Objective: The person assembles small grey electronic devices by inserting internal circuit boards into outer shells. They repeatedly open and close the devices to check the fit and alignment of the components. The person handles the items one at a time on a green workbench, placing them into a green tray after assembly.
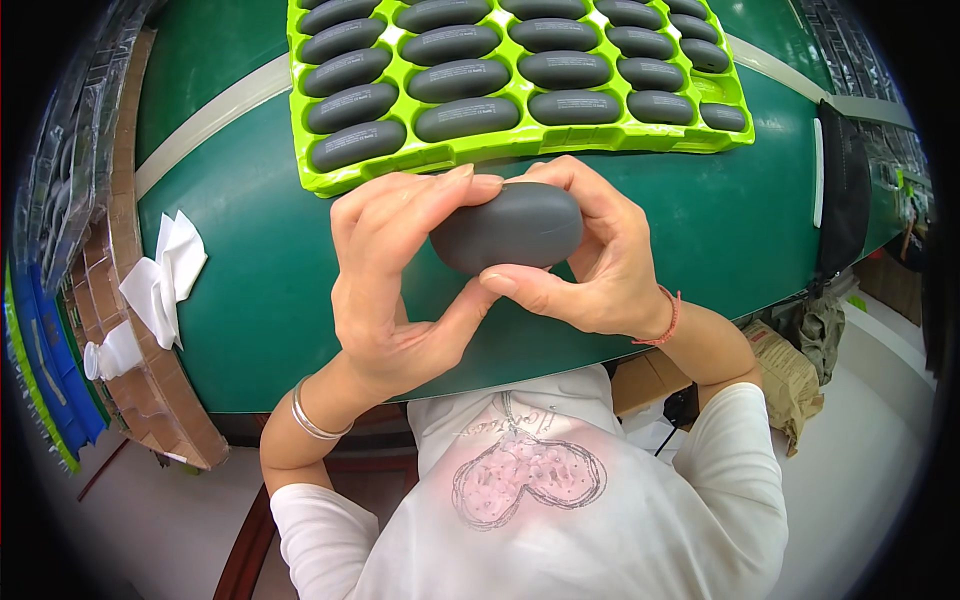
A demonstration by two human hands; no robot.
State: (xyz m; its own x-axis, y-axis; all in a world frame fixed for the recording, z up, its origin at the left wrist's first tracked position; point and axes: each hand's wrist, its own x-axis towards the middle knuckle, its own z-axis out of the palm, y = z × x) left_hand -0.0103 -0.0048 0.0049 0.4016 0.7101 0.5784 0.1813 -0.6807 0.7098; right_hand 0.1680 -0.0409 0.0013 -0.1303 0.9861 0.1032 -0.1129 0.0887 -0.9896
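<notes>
A dark grey, smooth, pill-shaped case [510, 228] is held up between both hands, just short of the tray. My left hand [390, 265] grips its left end, fingertips on the top edge and thumb underneath. My right hand [605, 250] wraps the right end, with the thumb along the lower edge and fingers behind. The case looks closed. Beyond my hands lies a bright green moulded tray [440, 157] filled with rows of similar grey cases [468, 118], which bear small pale print.
A green table [270, 260] spans the view. White crumpled tissues [170, 275] lie at its left, near a cardboard box [160, 400]. At the right edge rests a black item [842, 190]. A brown paper bag [785, 375] stands below on the right.
</notes>
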